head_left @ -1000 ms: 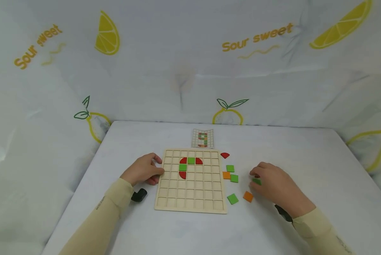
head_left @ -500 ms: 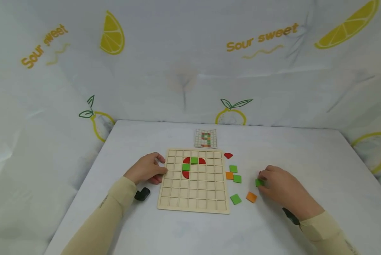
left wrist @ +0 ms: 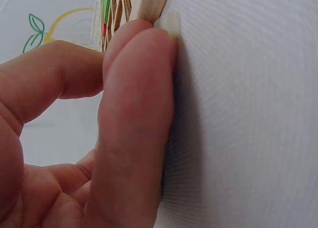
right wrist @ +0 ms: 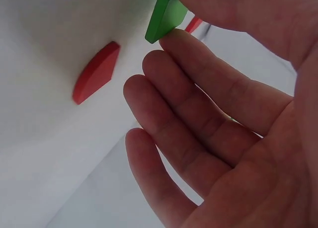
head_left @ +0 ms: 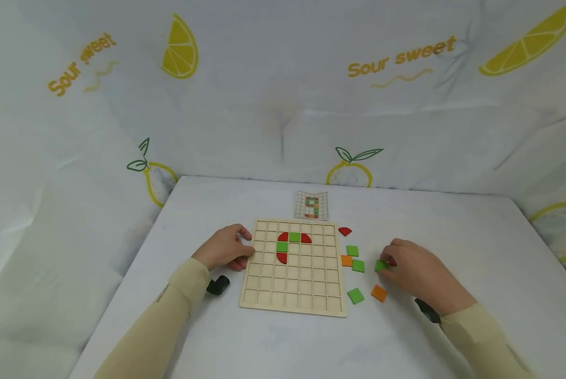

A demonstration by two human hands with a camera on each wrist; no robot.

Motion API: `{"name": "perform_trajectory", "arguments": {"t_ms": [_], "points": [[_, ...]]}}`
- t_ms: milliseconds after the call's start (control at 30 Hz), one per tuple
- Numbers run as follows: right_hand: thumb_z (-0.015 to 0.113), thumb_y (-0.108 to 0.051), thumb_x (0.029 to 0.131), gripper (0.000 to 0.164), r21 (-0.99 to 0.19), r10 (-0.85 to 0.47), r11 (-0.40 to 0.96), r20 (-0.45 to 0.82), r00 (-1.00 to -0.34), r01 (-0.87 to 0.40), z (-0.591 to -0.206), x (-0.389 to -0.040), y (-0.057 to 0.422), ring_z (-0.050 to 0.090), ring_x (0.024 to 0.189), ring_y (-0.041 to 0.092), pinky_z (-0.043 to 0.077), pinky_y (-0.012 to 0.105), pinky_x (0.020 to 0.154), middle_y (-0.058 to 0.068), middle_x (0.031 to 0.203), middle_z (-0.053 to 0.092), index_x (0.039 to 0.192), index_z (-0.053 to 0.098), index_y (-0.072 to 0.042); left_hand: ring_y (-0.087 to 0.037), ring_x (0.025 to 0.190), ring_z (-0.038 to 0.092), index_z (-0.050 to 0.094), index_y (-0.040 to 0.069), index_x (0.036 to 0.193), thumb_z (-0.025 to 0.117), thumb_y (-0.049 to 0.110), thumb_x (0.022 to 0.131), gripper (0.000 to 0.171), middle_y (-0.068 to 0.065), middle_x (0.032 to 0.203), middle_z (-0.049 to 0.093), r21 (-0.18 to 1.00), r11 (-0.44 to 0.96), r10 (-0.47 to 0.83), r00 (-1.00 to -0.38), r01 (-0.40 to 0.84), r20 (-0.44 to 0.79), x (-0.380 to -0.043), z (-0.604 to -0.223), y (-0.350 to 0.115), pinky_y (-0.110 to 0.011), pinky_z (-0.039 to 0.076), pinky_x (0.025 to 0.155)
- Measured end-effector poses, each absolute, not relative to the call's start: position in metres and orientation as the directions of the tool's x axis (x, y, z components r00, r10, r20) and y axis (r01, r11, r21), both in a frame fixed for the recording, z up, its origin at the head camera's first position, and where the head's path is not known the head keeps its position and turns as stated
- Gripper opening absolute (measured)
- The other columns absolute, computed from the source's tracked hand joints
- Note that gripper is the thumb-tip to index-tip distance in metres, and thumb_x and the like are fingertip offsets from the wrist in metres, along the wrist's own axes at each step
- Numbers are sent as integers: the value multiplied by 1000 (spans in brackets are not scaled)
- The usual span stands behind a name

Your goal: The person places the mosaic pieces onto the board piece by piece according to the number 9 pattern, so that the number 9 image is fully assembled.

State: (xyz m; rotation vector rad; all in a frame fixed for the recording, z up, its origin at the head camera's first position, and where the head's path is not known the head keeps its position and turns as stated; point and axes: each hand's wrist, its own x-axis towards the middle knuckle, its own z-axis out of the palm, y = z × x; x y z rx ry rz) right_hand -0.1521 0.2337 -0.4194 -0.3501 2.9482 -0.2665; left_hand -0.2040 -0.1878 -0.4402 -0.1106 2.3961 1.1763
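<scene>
My right hand (head_left: 417,271) pinches a green square tile (head_left: 380,266) between thumb and index finger, right of the board. In the right wrist view the same green tile (right wrist: 163,19) is lifted at the fingertips, the other fingers loosely extended. A red quarter-circle piece (right wrist: 97,74) lies on the table beside these fingers. My left hand (head_left: 223,248) touches the left edge of a wooden grid board (head_left: 294,284) with relaxed fingers. Set in the grid's upper part are red quarter-circles (head_left: 282,258) and green squares (head_left: 282,247), forming a hooked shape.
Between board and right hand lie loose green tiles (head_left: 356,296), orange tiles (head_left: 378,293) and a red quarter-circle (head_left: 345,231). Behind the board is a pattern card (head_left: 311,205) with a similar coloured shape. A patterned white cloth (head_left: 283,105) hangs behind the table.
My right hand has drawn a green tile up between thumb and index finger and moved slightly toward the board. The left hand stays at the board's edge. The head view has shifted a little.
</scene>
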Motion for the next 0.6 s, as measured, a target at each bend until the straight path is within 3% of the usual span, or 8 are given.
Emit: {"name": "perform_trajectory", "arguments": {"t_ms": [300, 600], "points": [[87, -22, 90, 19, -205, -295, 944, -163, -942, -260, -413, -175, 200, 61, 85, 17, 62, 40, 81, 0, 96, 68, 102, 80, -9, -20, 64, 73, 60, 8, 127, 76, 14, 96, 36, -12, 85, 72, 744, 611, 139, -888, -272, -439, -205, -438, -186, -31, 66, 62], [86, -22, 91, 19, -234, -392, 903, -108, -914, -360, -406, -193, 159, 61, 84, 15, 61, 37, 81, 0, 97, 68, 102, 80, -9, -20, 64, 73, 61, 9, 126, 77, 14, 95, 35, -12, 86, 72, 747, 602, 130, -888, -283, -441, -204, -442, -186, -30, 66, 62]]}}
